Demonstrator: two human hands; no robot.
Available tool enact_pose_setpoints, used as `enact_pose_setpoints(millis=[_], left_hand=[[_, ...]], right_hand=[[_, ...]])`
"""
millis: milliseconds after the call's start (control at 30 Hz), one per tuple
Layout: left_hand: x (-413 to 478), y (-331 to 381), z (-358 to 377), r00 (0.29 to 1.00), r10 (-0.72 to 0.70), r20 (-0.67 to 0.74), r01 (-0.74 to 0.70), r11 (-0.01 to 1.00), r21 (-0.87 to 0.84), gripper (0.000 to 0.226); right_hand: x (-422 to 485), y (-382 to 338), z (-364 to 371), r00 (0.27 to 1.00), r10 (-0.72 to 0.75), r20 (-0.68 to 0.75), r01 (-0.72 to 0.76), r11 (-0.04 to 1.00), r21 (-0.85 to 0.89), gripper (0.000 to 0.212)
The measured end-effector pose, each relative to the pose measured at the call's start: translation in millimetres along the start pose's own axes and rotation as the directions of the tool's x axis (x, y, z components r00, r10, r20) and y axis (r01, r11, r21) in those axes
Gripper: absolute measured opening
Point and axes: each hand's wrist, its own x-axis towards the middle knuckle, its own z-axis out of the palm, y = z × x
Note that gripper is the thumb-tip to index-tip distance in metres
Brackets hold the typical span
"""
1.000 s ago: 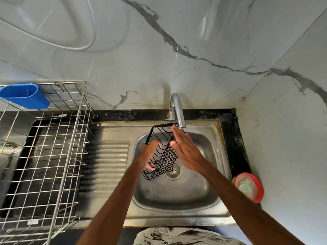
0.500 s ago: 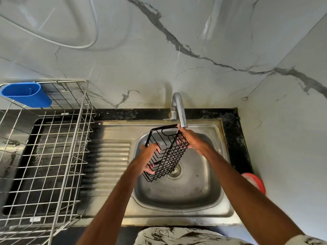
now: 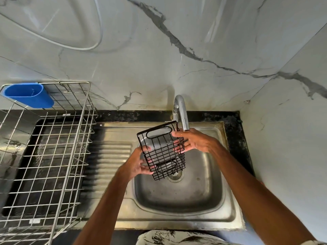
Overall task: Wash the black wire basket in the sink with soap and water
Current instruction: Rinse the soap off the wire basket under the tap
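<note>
Head view: the black wire basket [image 3: 161,152] is held tilted over the sink [image 3: 177,219] bowl, just below the tap [image 3: 181,110]. The left hand [image 3: 137,166] grips its left side, fingers curled. The right hand [image 3: 195,141] lays straight, spread fingers against its right side.

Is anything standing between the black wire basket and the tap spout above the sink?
Only the right hand: it lies just under the tap spout, against the side of the black wire basket. Nothing else visible.
</note>
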Motion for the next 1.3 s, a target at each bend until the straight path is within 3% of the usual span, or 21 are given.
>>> enact_pose_setpoints(millis=[67,167,200,300,400,500,600,700,867,1000,1200,1300], left_hand=[[-3,2,-2,0.997,0.037,0.065,-0.039,0.999,0.024,0.069],[-6,6,-13,0.981,0.036,0.192,-0.064,0.988,0.141,0.104],[-7,8,-19,0.976,0.04,0.216,-0.078,0.983,0.169,0.102],[-8,15,-29,0.98,0.145,0.138,-0.173,0.96,0.22,0.059],[-13,22,-7,0.937,0.348,-0.02,-0.313,0.866,0.391,0.059],[-23,25,35,0.835,0.537,-0.122,-0.349,0.688,0.636,0.079],[-30,26,74,0.846,0.517,-0.129,-0.306,0.67,0.676,0.092],[-32,31,95,0.887,0.437,-0.147,-0.266,0.746,0.611,0.083],[-14,35,93,0.947,0.294,-0.13,-0.195,0.847,0.495,0.104],[32,19,76,0.94,0.319,-0.122,-0.199,0.802,0.563,0.082],[57,8,71,0.935,0.329,-0.132,-0.191,0.781,0.595,0.076],[100,-6,57,0.938,0.317,-0.14,-0.179,0.79,0.586,0.078]], right_hand=[[-2,-1,-2,0.999,-0.017,-0.027,0.016,0.999,-0.051,0.052],[-8,-1,-4,0.993,-0.02,-0.113,0.009,0.995,-0.097,0.034],[-9,0,-4,0.99,-0.017,-0.138,0.002,0.994,-0.108,0.032],[-13,1,-2,0.97,-0.007,-0.242,-0.026,0.991,-0.133,0.035],[-15,5,3,0.94,0.009,-0.34,-0.074,0.981,-0.178,0.051],[-15,4,11,0.913,-0.038,-0.406,-0.102,0.943,-0.318,0.094],[-20,-6,20,0.892,-0.076,-0.445,-0.141,0.889,-0.435,0.105],[-32,-12,26,0.898,-0.099,-0.429,-0.16,0.834,-0.528,0.102],[-27,-6,31,0.884,-0.168,-0.436,-0.158,0.771,-0.617,0.088],[-18,4,36,0.871,-0.206,-0.446,-0.128,0.781,-0.611,0.074],[-25,18,43,0.934,-0.192,-0.302,-0.075,0.718,-0.691,0.102],[-30,32,55,0.935,-0.234,-0.266,-0.059,0.636,-0.769,0.098]])
